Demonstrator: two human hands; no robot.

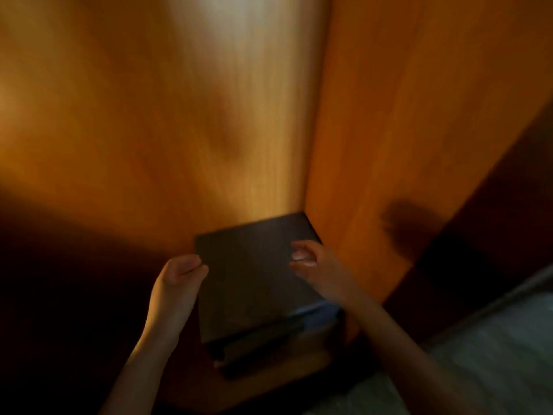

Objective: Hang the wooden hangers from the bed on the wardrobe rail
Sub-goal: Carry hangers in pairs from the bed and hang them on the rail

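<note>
Deep in the wardrobe (179,115), at the far right corner of its orange wood panels (389,130), a dark flat box (251,280) tops a low dark stack (254,348) — all motion-blurred. Near right lies the grey bed (493,354). At the box's left edge sits the left hand (176,283), fingers curled; whether it grips, I cannot tell. Over the box's far right part hovers the right hand (314,265), fingers loosely bent, released — the hangers cannot be made out.

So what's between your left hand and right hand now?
A dark flat-topped rectangular box, head view; left hand at its left edge, right hand over its top.
</note>
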